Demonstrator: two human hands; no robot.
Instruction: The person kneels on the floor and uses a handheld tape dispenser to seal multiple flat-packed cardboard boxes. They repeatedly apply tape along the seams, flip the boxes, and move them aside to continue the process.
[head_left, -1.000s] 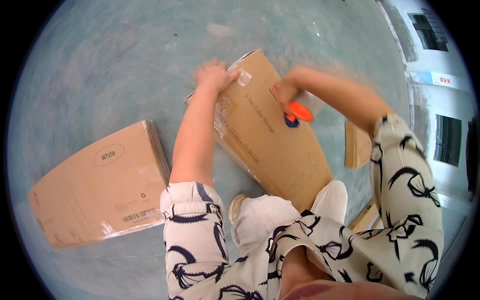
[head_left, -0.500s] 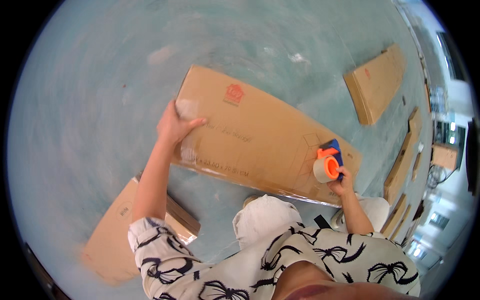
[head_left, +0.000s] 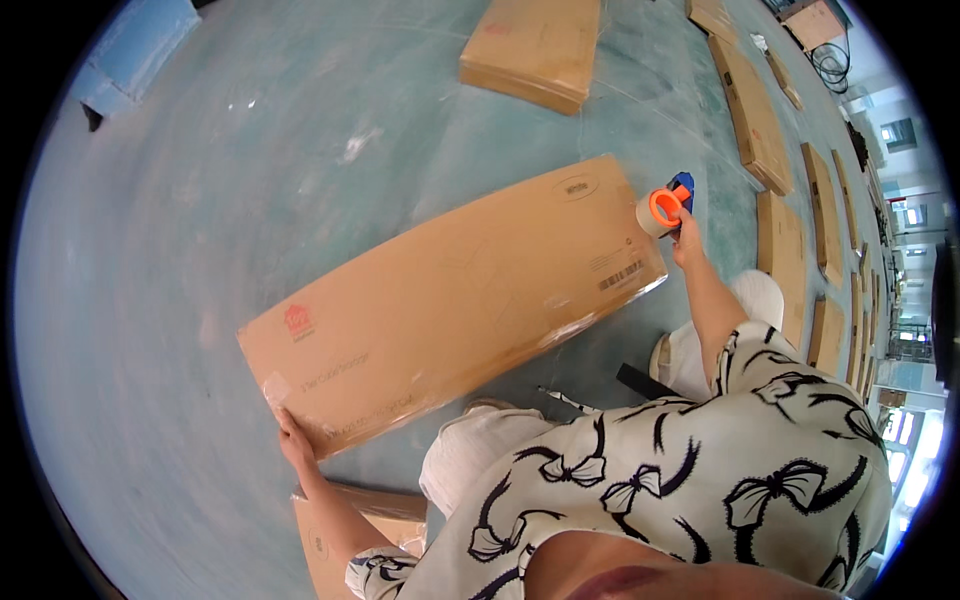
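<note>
A long brown cardboard box point(head_left: 450, 310) lies slantwise in front of me, its left end nearer and its right end farther away. Clear tape shines along its near edge and left end. At the near left corner my left hand point(head_left: 297, 442) grips the end of the box, some of its fingers hidden. My right hand point(head_left: 688, 245) is closed on a blue and orange tape dispenser point(head_left: 684, 190) with a roll of tan tape point(head_left: 648, 216). The dispenser is held just beyond the right end of the box.
Another carton point(head_left: 350, 520) lies close by my left forearm. Beyond the box lies a further carton point(head_left: 535, 50). Rows of flat cartons point(head_left: 745, 115) stretch along the right on the blue-green floor point(head_left: 200, 220). A dark strip point(head_left: 645, 382) lies near my knees.
The box has turned, its left end coming nearer and its right end going farther. My left hand has come nearer with it, and the dispenser has moved farther away. The view has swung too.
</note>
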